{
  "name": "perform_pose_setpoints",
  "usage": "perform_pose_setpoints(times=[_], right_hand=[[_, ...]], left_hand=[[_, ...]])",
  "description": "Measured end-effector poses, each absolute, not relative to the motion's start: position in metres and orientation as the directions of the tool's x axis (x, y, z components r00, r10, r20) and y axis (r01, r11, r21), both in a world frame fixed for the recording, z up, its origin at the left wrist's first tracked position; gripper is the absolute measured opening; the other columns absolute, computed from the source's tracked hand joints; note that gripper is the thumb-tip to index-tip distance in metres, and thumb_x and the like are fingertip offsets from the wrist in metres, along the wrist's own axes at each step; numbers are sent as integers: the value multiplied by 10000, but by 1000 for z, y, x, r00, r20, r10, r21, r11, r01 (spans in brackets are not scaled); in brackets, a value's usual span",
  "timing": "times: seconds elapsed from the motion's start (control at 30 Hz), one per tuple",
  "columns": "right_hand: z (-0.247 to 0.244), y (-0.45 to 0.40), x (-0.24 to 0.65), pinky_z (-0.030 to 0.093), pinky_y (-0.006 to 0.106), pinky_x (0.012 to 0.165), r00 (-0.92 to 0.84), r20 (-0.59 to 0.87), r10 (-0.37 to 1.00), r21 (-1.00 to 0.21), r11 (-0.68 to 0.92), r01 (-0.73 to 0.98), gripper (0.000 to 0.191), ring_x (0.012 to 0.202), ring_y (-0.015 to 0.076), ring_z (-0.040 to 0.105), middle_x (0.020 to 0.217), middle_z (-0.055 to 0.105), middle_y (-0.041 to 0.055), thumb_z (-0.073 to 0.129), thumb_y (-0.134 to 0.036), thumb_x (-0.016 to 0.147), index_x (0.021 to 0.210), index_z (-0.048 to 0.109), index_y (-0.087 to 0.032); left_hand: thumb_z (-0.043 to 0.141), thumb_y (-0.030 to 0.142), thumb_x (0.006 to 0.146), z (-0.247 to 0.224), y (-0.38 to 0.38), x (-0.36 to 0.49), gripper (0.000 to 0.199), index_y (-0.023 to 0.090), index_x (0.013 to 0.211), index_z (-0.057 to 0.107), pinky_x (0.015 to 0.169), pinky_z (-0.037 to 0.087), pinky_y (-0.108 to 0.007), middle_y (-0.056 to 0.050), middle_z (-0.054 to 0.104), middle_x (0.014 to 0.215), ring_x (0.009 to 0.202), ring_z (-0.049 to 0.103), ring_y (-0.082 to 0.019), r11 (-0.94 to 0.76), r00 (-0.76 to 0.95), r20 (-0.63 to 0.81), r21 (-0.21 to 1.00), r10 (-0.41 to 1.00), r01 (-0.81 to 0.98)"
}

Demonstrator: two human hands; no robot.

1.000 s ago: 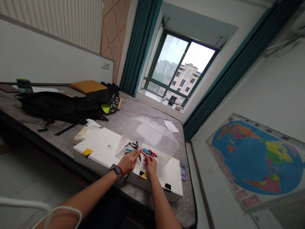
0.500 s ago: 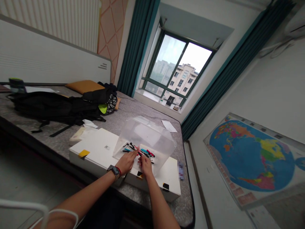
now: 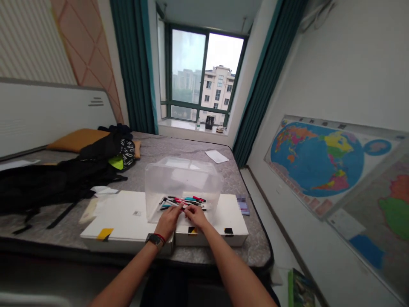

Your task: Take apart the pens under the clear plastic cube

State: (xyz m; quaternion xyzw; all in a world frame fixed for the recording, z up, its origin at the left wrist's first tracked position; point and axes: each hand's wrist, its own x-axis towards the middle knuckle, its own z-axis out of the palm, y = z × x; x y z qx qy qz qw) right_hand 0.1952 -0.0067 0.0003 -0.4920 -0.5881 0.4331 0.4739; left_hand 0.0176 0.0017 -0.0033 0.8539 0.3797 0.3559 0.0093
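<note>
A clear plastic bin (image 3: pixel 183 179) lies on its side across two white boxes (image 3: pixel 123 213), its opening toward me. Inside it is a loose pile of pens (image 3: pixel 188 200), red, black, white and blue. My left hand (image 3: pixel 169 219), with a watch and red band at the wrist, is at the front of the pile, its fingers closed around something small I cannot make out. Close beside it, my right hand (image 3: pixel 195 214) has its fingers pinched together near the left fingertips; what they hold is too small to name.
Left of the boxes lie a black backpack (image 3: pixel 64 179), an orange cushion (image 3: pixel 78 140) and crumpled tissue (image 3: pixel 104 190). White paper (image 3: pixel 216 156) rests on the mattress (image 3: pixel 159 147) behind the bin. A blurred packet (image 3: pixel 243 205) sits right of the boxes.
The camera view has turned and levelled. Both hands have drawn nearer to the front edge of the pens, their fingertips closer together.
</note>
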Motion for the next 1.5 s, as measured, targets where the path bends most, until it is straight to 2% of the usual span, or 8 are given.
perform_pose_setpoints(times=[0.17, 0.4, 0.57, 0.77, 0.9, 1.1, 1.27, 1.5], right_hand=[[-2, -6, 196, 391, 232, 565, -98, 136, 986, -971, 152, 187, 290, 562, 120, 515, 623, 612, -1, 631, -459, 778, 738, 647, -172], [-4, -5, 194, 380, 215, 541, -53, 120, 991, -948, 130, 289, 351, 560, 123, 524, 597, 604, 8, 510, -439, 866, 671, 618, -168], [-2, -6, 192, 370, 232, 507, -44, 130, 991, -970, 136, 199, 384, 510, 127, 497, 570, 589, 8, 503, -482, 855, 649, 613, -178], [9, -9, 193, 367, 233, 493, -41, 14, 999, -998, 16, 63, 403, 479, 109, 471, 529, 558, 1, 588, -542, 780, 654, 616, -160], [12, -9, 193, 358, 227, 473, -29, -31, 999, -1000, -31, 0, 408, 464, 99, 472, 542, 572, 12, 612, -541, 769, 693, 634, -141], [5, -5, 194, 334, 227, 445, -51, -39, 998, -997, -43, -63, 426, 451, 99, 466, 541, 582, 42, 630, -545, 764, 662, 637, -132], [5, -3, 193, 343, 230, 441, 15, -35, 999, -999, -35, -8, 437, 438, 100, 458, 509, 563, 32, 614, -554, 768, 612, 606, -147], [19, -13, 191, 375, 226, 488, -68, 43, 997, -991, 51, 120, 388, 485, 102, 475, 557, 572, 5, 618, -526, 760, 640, 599, -158]], left_hand=[[390, 170, 919, -3, 3, 16, 343, 202, 1208, 573, 805, 477, -336, -86, 620, 952, 878, 574, -203, -674, 426, 600, 274, 677, 686], [380, 200, 936, 2, 2, 20, 306, 196, 1164, 585, 817, 457, -368, -84, 616, 938, 889, 564, -221, -656, 436, 572, 256, 695, 710], [387, 222, 941, 3, -1, 22, 334, 206, 1228, 558, 844, 477, -394, -108, 592, 1018, 916, 561, -222, -651, 413, 586, 276, 697, 707], [391, 173, 928, 7, -4, 23, 407, 211, 1320, 494, 883, 481, -409, -127, 595, 1067, 986, 559, -226, -647, 423, 559, 292, 713, 704], [385, 148, 926, 6, -4, 22, 439, 210, 1353, 461, 886, 473, -393, -129, 594, 1072, 1001, 552, -228, -640, 441, 532, 276, 723, 717], [343, 215, 961, 7, -4, 22, 409, 178, 1351, 459, 893, 444, -405, -138, 615, 1023, 1009, 527, -241, -641, 463, 500, 276, 732, 716], [369, 248, 957, 9, -3, 23, 359, 191, 1275, 524, 871, 443, -395, -125, 601, 1010, 975, 535, -236, -628, 438, 507, 297, 742, 719], [392, 236, 950, 8, -3, 22, 279, 185, 1164, 564, 851, 446, -368, -95, 623, 927, 904, 567, -215, -610, 386, 532, 347, 754, 712]])
